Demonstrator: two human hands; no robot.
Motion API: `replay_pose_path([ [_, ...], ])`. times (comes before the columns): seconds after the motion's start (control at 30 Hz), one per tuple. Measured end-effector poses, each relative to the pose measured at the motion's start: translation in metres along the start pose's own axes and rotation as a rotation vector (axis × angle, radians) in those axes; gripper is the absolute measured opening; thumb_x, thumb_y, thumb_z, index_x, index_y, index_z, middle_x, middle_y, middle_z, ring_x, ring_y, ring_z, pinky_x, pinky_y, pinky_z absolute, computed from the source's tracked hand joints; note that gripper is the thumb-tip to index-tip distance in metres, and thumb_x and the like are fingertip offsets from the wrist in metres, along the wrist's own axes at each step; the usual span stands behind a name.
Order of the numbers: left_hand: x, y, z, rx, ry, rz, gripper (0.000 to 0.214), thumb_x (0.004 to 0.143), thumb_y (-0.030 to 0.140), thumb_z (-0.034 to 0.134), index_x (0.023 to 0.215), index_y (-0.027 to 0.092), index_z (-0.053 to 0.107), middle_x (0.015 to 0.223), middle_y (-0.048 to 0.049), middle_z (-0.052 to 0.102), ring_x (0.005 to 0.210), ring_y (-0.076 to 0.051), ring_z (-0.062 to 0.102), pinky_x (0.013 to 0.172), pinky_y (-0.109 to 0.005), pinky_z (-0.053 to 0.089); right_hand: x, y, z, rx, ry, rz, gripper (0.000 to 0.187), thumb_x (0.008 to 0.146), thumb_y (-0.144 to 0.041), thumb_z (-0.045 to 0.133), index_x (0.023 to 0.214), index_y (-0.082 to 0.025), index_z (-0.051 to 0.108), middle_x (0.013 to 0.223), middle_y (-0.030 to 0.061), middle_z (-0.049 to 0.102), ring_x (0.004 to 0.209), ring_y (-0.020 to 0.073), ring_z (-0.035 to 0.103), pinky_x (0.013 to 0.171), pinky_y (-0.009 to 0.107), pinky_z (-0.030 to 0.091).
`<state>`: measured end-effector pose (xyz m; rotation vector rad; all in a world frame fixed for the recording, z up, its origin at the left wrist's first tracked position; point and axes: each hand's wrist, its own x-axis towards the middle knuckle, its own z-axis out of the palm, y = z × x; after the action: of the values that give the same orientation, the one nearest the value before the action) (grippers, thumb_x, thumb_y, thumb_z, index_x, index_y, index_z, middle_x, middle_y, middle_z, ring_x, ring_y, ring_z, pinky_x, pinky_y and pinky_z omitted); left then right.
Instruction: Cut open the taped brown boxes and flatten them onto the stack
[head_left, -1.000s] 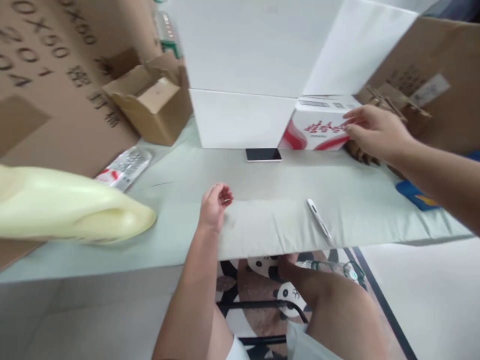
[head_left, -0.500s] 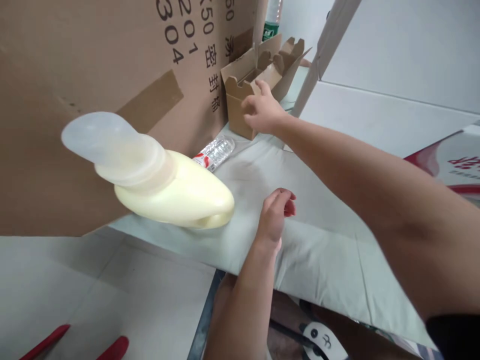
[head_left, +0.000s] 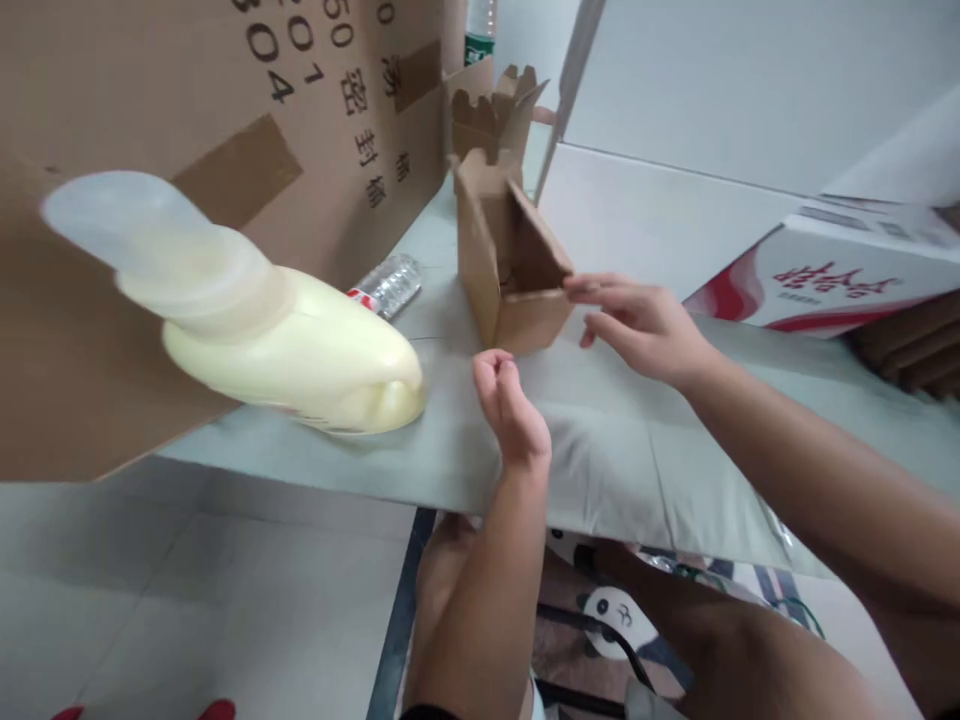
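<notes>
A small brown cardboard box (head_left: 529,322) stands open-topped on the cloth-covered table, its flaps raised and one leaning over the opening. My right hand (head_left: 641,325) is at its near right corner. The fingers are stretched out with the tips at the rim, and the thumb sits lower, apart from them. Close to the near bottom edge of the box is my left hand (head_left: 516,412), its fingers curled in and nothing visible in them. Whether it touches the box I cannot tell. Behind stands another open cardboard box (head_left: 484,120), partly hidden.
A pale yellow bottle (head_left: 315,350) with a translucent top stands left, before a large printed carton (head_left: 187,90). A clear plastic bottle (head_left: 397,285) lies beside it. A green-labelled bottle (head_left: 480,40) is at the back; a red-and-white carton (head_left: 825,270) is right.
One small cardboard box now stands nearer, apart from the box behind. My right hand has come back toward me and right with it. The view has shifted to the right.
</notes>
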<state>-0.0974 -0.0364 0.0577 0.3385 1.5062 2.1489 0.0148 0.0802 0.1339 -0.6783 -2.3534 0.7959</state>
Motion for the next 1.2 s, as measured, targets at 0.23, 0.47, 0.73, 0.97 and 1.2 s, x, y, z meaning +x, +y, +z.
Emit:
replay_pose_path([
  [0.23,0.006,-0.001,0.010,-0.155,-0.111,0.150,0.032,0.094,0.043,0.045,0.115,0.024,0.060,0.129,-0.0076,0.063,0.129,-0.023,0.055,0.109,-0.037,0.041,-0.169,-0.053,-0.082,-0.141,-0.144,-0.105,0.023,0.092,-0.010,0.061,0.095,-0.026,0.076,0.118,0.0033,0.080,0.100,0.0189,0.080,0.082,0.021,0.066],
  [0.47,0.001,-0.014,0.030,-0.172,-0.481,0.123,0.041,0.090,0.057,0.056,0.109,0.022,0.069,0.110,-0.0076,0.069,0.110,-0.024,0.065,0.103,-0.038,0.049,-0.225,-0.040,-0.070,-0.264,0.037,0.060,0.055,0.097,-0.012,0.057,0.149,-0.032,0.057,0.166,0.0096,0.043,0.096,0.0194,0.080,0.072,0.027,0.067],
  [0.73,-0.004,-0.017,0.034,0.017,-0.499,0.268,0.034,0.091,0.056,0.062,0.088,0.021,0.061,0.089,-0.0019,0.052,0.083,-0.016,0.054,0.082,-0.029,0.047,-0.228,0.001,-0.022,-0.342,0.383,-0.036,0.061,0.091,-0.008,0.063,0.145,-0.035,0.061,0.145,0.0096,0.057,0.085,0.0168,0.066,0.063,0.032,0.058],
  [0.97,0.002,-0.040,0.029,0.205,-0.602,0.393,0.050,0.089,0.059,0.071,0.127,0.034,0.051,0.114,-0.0025,0.053,0.099,-0.016,0.060,0.091,-0.030,0.051,-0.245,0.009,-0.008,-0.058,0.582,0.003,0.090,0.084,-0.015,0.072,0.162,-0.037,0.033,0.146,0.0093,0.056,0.131,0.0305,0.058,0.109,0.055,0.055],
  [1.2,-0.003,-0.035,0.031,0.453,-0.775,0.694,0.032,0.103,0.051,0.053,0.123,0.032,0.069,0.133,-0.0059,0.056,0.137,-0.026,0.051,0.118,-0.047,0.044,-0.246,0.013,-0.016,-0.066,0.407,-0.122,0.045,0.089,-0.025,0.061,0.135,-0.022,0.061,0.121,0.0105,0.072,0.118,0.0297,0.067,0.112,0.056,0.052],
])
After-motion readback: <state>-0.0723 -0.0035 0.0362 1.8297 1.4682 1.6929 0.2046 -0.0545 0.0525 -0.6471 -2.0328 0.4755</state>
